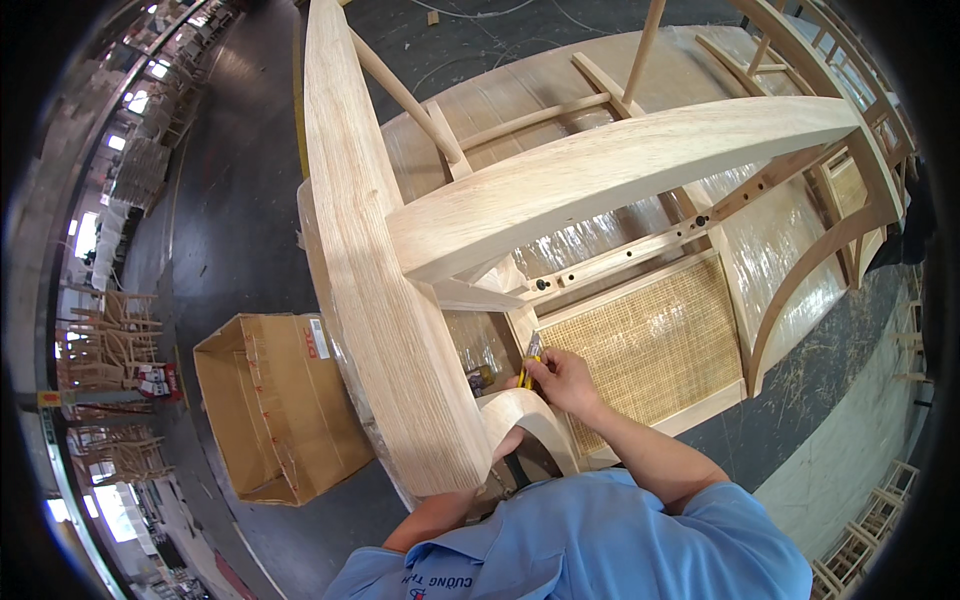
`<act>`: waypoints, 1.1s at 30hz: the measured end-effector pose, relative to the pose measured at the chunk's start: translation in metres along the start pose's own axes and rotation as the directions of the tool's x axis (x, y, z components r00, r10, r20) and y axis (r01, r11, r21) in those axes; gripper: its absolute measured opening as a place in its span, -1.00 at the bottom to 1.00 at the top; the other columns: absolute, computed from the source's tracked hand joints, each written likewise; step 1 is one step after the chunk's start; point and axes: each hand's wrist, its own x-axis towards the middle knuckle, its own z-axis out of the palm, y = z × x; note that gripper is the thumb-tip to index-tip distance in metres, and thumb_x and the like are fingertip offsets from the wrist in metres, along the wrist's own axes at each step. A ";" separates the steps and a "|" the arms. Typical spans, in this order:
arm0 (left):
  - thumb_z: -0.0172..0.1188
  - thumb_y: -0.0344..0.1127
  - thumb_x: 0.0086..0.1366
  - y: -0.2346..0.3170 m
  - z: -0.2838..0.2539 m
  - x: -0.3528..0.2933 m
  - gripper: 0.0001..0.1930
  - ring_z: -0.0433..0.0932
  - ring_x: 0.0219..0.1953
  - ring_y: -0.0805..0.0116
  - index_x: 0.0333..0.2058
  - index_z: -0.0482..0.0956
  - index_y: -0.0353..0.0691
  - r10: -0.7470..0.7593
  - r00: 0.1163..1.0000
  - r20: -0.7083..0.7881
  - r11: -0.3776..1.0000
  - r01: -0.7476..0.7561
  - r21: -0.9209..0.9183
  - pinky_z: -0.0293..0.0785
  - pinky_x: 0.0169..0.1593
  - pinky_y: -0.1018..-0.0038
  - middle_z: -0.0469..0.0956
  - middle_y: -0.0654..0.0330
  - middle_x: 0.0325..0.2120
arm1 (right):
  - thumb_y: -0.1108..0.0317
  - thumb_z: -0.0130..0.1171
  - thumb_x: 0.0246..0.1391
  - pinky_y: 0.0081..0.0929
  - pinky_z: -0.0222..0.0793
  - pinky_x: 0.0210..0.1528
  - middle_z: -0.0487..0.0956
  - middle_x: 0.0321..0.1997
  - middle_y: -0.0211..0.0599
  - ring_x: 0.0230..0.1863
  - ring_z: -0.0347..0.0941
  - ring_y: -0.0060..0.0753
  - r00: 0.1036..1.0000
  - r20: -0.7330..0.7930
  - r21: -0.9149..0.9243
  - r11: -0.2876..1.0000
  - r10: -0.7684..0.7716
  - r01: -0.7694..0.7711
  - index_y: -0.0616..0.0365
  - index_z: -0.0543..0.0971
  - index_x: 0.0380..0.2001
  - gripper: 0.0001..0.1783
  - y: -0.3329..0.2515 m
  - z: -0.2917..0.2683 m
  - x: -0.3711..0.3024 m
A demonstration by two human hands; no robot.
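My right hand (566, 384) is closed around a yellow utility knife (532, 362), its blade pointing up beside the corner of a woven cane panel (650, 340). The panel sits in a pale wooden chair frame lying on the table. My left hand (508, 444) is mostly hidden by the thick wooden leg (375, 270) and a curved wooden piece (525, 408); its fingers do not show well enough to tell what they do. A small dark object (482, 378) lies between the leg and the knife.
The work table (590, 75) is covered with brown sheet and clear plastic film. A broad curved rail (620, 170) crosses above it. An open cardboard box (285, 405) stands on the floor at left. Stacked chair frames (115, 325) are farther left, and another chair frame (860, 190) stands at right.
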 end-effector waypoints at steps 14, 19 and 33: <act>0.03 -0.11 0.62 0.042 0.008 -0.018 -0.70 0.57 -0.08 0.33 -0.03 0.48 -0.27 -0.030 0.995 0.094 0.793 -0.034 0.608 0.51 -0.01 0.34 0.60 0.20 -0.19 | 0.21 0.30 0.36 -0.52 0.33 -0.54 0.53 -0.60 -0.46 -0.59 0.44 -0.64 0.999 -0.037 0.369 0.929 0.019 -0.004 0.17 0.56 -0.41 -0.69 0.020 -0.006 -0.025; 0.18 -0.01 0.55 0.058 0.006 0.044 -0.64 0.56 -0.33 0.50 -0.08 0.45 -0.22 0.174 0.953 -0.249 0.911 -0.060 0.408 0.49 -0.31 0.46 0.58 0.23 -0.27 | 0.26 0.26 0.39 -0.57 0.32 -0.55 0.53 -0.56 -0.48 -0.60 0.41 -0.67 0.988 -0.147 0.532 0.846 0.054 0.032 0.18 0.53 -0.37 -0.73 0.018 -0.022 -0.042; 0.43 -0.15 0.31 0.110 0.038 0.084 -0.40 0.51 -0.63 0.46 0.13 0.32 -0.35 -0.213 0.925 -0.315 0.954 0.266 0.138 0.50 -0.60 0.48 0.60 0.08 -0.30 | 0.29 0.15 0.48 -0.59 0.35 -0.55 0.50 -0.54 -0.47 -0.60 0.41 -0.64 0.932 -0.358 0.587 0.791 0.058 0.176 0.13 0.51 -0.33 -0.76 0.055 -0.102 -0.088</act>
